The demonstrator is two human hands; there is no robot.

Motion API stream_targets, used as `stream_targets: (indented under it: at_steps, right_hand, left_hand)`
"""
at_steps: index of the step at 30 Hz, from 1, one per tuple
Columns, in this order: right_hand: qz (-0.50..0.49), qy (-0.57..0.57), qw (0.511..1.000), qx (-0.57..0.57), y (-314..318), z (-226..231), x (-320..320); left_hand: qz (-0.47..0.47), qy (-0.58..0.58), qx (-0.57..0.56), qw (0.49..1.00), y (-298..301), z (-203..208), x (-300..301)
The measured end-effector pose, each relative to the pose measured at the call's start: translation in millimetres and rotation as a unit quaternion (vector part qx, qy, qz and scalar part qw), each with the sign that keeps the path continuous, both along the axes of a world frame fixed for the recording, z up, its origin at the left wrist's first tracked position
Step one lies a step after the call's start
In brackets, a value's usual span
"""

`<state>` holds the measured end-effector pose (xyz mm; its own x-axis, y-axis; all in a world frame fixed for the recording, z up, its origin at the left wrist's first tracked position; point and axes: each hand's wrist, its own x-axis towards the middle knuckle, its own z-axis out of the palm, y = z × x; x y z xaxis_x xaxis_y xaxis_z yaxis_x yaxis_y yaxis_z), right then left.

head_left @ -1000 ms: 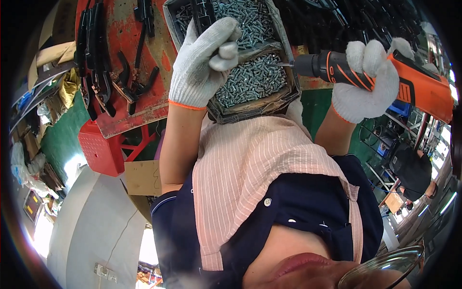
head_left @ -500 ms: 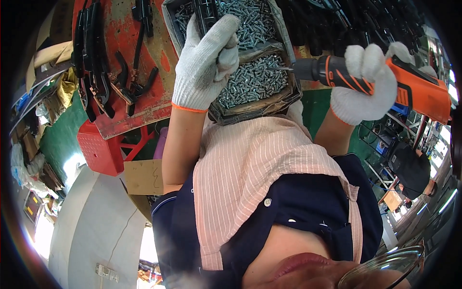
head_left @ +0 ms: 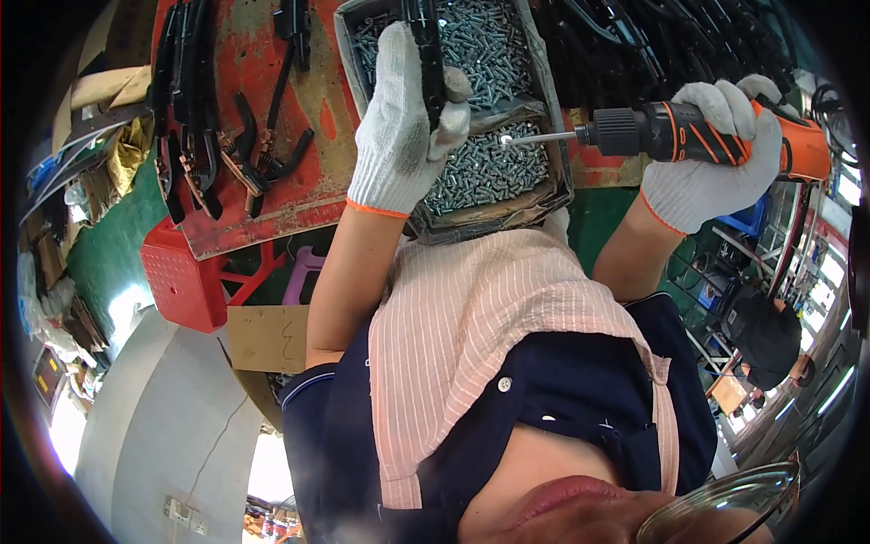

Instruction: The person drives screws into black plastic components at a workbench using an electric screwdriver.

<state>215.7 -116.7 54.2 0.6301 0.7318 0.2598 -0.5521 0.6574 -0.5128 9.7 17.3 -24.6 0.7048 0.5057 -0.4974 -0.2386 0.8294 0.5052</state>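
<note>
My left hand (head_left: 406,131), in a white knitted glove, is closed around a long black part (head_left: 424,50) that runs up past the top edge; its kind is not clear. In my gloved right hand (head_left: 720,163) is an orange and black power screwdriver (head_left: 671,131), held level and pointing left. Its long bit (head_left: 544,137) reaches over the lower compartment of small silver screws (head_left: 498,168). A bright piece, seemingly a screw, sits at the bit's tip. More screws (head_left: 480,59) fill the upper compartment, partly behind the left hand.
On the worn red table (head_left: 245,82) to the left lie several black clamps with copper-coloured parts (head_left: 245,168). Black parts (head_left: 634,45) are heaped at the upper right. A red stool (head_left: 186,276) stands at lower left. Another person (head_left: 766,331) is at far right.
My left hand has turned, so the black part shows narrower. The screwdriver's bit tip has moved slightly left, now with a bright piece on it. The whole view has shifted a little.
</note>
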Motion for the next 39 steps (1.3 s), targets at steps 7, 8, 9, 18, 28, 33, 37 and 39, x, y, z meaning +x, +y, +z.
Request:
stream_targets:
  at_steps: [7, 8, 9, 18, 28, 33, 37, 39]
  right_hand:
    - [-0.020, -0.020, 0.999, 0.034, 38, -6, -13]
    - [-0.023, -0.016, 0.999, 0.030, 44, -7, -15]
    - [-0.026, -0.012, 0.999, 0.025, 48, -9, -17]
    - [-0.038, -0.044, 0.998, -0.001, 56, -14, -29]
    - [-0.156, -0.264, 0.949, -0.073, 48, 6, -64]
    - [-0.127, -0.327, 0.932, -0.089, 46, 13, -74]
    - [-0.092, -0.375, 0.917, -0.100, 50, 14, -82]
    - [-0.057, -0.312, 0.944, -0.086, 45, 8, -77]
  left_hand:
    - [0.061, 0.023, 0.003, 0.998, -4, 15, 7]
    - [0.053, 0.024, 0.021, 0.998, -4, 12, 6]
    - [0.045, 0.026, 0.038, 0.998, -4, 7, 5]
    - [0.042, 0.020, 0.009, 0.999, 0, 9, 5]
    - [0.026, 0.087, 0.057, 0.994, -7, 4, 7]
    - [0.010, 0.081, 0.018, 0.997, -5, 13, 7]
    - [0.041, 0.066, -0.003, 0.997, -8, 8, 4]
    - [-0.002, 0.082, -0.009, 0.997, -5, 15, 3]
